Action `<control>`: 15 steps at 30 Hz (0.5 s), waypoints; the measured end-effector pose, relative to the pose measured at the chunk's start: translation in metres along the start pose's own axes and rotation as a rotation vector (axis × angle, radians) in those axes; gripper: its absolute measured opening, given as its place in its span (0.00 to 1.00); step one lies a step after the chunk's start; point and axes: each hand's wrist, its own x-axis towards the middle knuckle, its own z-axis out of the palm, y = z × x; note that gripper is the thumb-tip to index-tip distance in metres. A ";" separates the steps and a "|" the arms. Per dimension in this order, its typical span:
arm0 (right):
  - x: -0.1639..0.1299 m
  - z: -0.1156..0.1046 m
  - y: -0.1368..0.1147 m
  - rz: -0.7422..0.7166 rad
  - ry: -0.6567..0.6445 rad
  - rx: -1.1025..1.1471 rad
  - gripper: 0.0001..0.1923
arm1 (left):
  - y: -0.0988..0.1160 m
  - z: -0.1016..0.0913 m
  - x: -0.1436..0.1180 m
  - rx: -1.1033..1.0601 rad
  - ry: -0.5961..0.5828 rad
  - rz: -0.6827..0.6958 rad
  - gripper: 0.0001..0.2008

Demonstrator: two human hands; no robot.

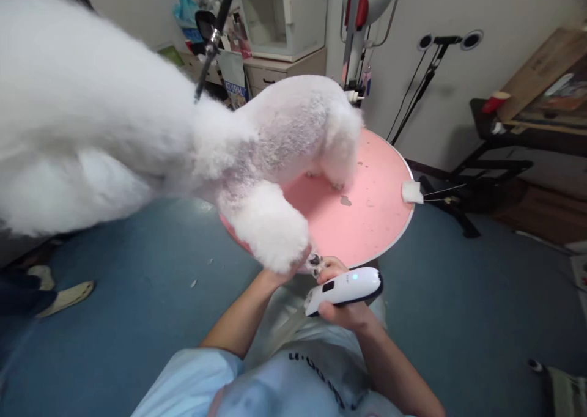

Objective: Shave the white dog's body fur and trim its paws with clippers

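- Step in hand, as judged: trimming the underside of one paw (316, 263) of the white dog (192, 142). The paw hangs just past the near edge of the round pink table (376, 209), turned pad-up.
- Left hand (287, 271): closed round the fluffy lower leg just above the paw, holding it lifted. Mostly hidden by fur, so the grip is inferred from the wrist and thumb.
- Right hand (346, 310): wrapped round a white cordless clipper (346, 287), fingers clamped on the body. A small light shows on the casing. The blade end seems to point down toward the person's lap, but blur makes this uncertain.
- Hands sit near each other, not touching; the clipper is just beside the paw.
- Next move, as judged: calls for a steady hold on the leg and a light, shallow pass between the pads, with the blade kept flat to the skin.
- Counts: one dog, one clipper, one table, one dark tether arm (215, 35) above the dog's back, one small white pad (411, 192) at the table's far rim, two hands.
- Loose fur scraps lie on the table top and on the blue floor (137, 282).
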 end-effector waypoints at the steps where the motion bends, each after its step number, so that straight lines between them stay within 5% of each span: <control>1: -0.006 -0.004 -0.001 -0.002 0.090 -0.022 0.13 | -0.002 0.000 0.001 0.022 -0.009 0.022 0.15; 4: -0.023 -0.015 -0.013 0.002 0.416 -0.001 0.15 | -0.005 0.001 0.000 0.086 0.005 0.102 0.08; 6: -0.027 -0.018 -0.028 0.028 0.500 0.055 0.19 | -0.004 0.001 0.000 0.111 0.006 0.112 0.07; 11: -0.015 -0.011 -0.051 0.009 0.276 0.094 0.19 | 0.005 0.008 0.002 0.086 -0.109 0.091 0.10; 15: -0.007 -0.001 -0.048 -0.052 0.265 0.018 0.22 | 0.000 0.014 0.003 -0.009 -0.189 0.083 0.13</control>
